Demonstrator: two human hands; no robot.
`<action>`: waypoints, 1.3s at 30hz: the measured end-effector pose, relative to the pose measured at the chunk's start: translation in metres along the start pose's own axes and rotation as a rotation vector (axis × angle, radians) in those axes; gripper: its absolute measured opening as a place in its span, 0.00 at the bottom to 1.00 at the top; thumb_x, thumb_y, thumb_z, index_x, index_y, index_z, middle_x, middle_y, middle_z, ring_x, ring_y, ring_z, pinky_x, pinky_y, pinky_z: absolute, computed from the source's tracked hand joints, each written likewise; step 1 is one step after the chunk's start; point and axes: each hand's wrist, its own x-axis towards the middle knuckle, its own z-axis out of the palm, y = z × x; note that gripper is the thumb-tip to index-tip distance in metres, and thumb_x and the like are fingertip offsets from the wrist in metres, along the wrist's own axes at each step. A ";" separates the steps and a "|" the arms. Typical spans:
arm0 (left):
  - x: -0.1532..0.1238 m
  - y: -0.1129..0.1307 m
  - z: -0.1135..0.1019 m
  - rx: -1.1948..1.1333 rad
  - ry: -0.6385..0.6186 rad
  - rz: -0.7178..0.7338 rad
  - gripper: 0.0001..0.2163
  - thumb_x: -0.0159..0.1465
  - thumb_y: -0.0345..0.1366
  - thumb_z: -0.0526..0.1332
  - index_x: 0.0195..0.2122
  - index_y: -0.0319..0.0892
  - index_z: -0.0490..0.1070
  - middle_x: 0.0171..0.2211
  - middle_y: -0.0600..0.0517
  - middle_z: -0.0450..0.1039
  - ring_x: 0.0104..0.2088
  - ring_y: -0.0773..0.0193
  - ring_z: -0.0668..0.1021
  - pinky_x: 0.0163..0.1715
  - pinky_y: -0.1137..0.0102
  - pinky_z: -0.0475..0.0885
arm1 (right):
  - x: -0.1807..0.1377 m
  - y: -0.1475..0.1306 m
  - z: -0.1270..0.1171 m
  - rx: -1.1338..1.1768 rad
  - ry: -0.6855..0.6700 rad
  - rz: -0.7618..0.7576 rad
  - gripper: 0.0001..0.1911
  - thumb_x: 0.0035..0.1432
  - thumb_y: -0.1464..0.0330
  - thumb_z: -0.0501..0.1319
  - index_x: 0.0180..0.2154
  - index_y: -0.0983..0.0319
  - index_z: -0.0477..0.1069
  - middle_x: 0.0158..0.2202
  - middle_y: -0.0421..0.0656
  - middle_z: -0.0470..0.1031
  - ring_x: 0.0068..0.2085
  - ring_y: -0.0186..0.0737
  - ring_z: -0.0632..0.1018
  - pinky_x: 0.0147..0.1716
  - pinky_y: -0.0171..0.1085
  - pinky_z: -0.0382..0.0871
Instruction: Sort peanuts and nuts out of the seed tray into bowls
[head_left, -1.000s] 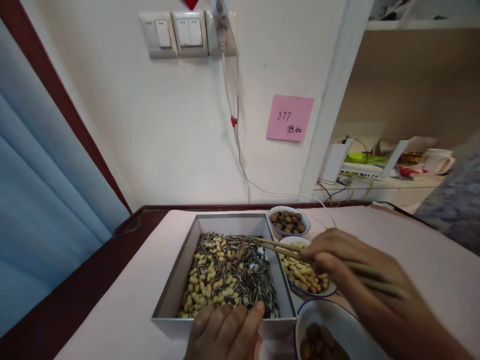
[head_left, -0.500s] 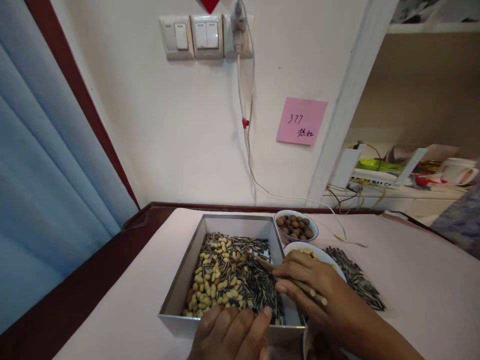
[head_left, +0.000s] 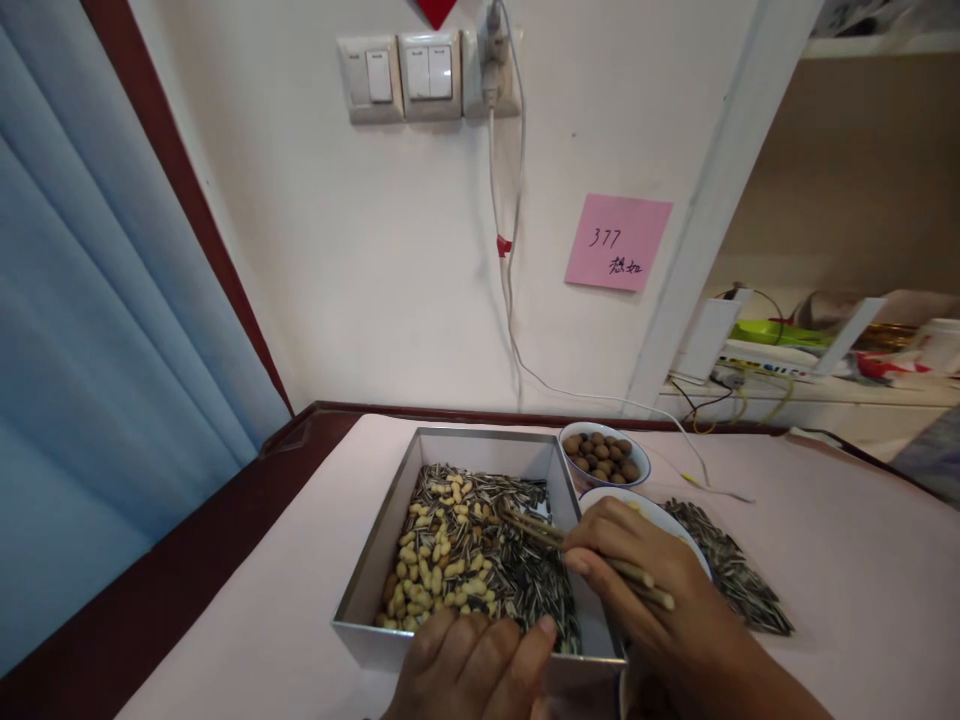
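My right hand [head_left: 645,570] holds a pair of chopsticks [head_left: 540,530], their tips down among the sunflower seeds [head_left: 529,580] in a square metal box [head_left: 487,450]. Peanuts [head_left: 431,570] in their shells lie mostly on the box's left side, with some brown nuts among the seeds. My left hand [head_left: 476,665] has its fingers curled over the near rim of the box. Whether anything is pinched between the chopstick tips is too small to tell. Partly hidden behind my right hand is a white bowl [head_left: 694,540] with pale pieces in it.
A bowl [head_left: 646,472] of round brown nuts stands behind the box's right side. Loose sunflower seeds [head_left: 731,570] form a heap on the pink table cover [head_left: 847,560]. Another bowl's edge [head_left: 622,690] shows below my right hand. A white cable [head_left: 600,398] trails onto the table.
The whole view has shifted, so everything sits slightly farther right. The chopsticks now show spread slightly apart near their tips. My left hand remains on the box's near rim.
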 end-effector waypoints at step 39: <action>-0.015 -0.008 0.018 -0.144 0.164 0.068 0.14 0.65 0.31 0.59 0.51 0.43 0.77 0.41 0.55 0.82 0.46 0.66 0.76 0.58 0.66 0.59 | -0.005 -0.038 0.002 -0.058 0.103 0.325 0.23 0.69 0.55 0.52 0.24 0.59 0.65 0.25 0.40 0.67 0.28 0.36 0.70 0.27 0.35 0.64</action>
